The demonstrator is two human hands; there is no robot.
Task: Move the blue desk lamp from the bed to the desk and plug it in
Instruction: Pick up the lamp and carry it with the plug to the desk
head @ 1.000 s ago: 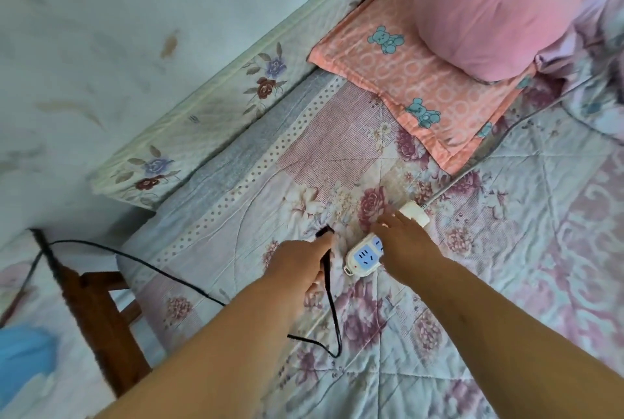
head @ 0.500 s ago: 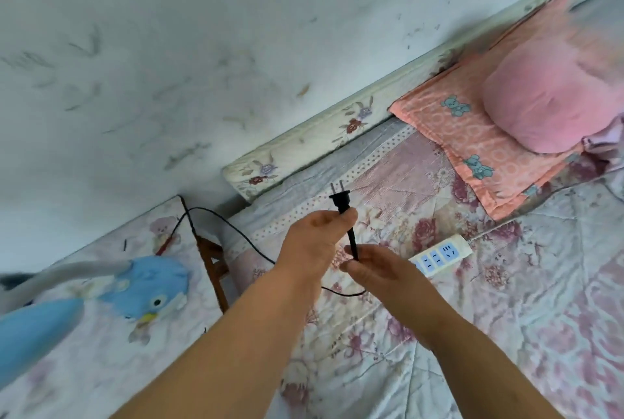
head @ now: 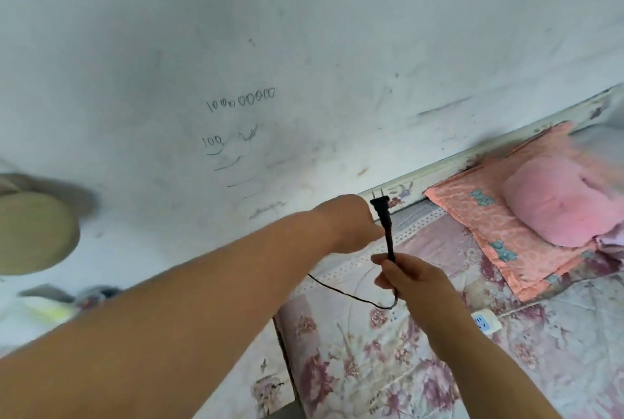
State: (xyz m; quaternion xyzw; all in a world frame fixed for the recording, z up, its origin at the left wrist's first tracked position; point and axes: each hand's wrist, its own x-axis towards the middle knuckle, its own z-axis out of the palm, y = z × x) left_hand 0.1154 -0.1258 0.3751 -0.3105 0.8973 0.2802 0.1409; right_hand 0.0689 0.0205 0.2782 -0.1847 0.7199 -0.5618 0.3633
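Black two-prong plug (head: 381,207) stood upright, left hand (head: 351,221) fisted beside it, grip unclear, right hand (head: 410,278) pinched thin cord (head: 351,297), white power strip (head: 486,322) half hidden at four o'clock, quilted floral bedspread (head: 388,368).

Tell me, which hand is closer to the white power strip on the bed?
Right. The right hand grips the black cord just up-left of the power strip; the left hand is farther, up beside the plug.

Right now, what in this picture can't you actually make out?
- Blue desk lamp: not in the head view at all.
- Power strip: mostly hidden behind the right forearm; sockets unreadable.
- Cord: its far end vanishes behind the left arm.
- Left hand: fingers face away, so its grip on the plug is unclear.
- Round tan object: blurred, cut by the left edge.
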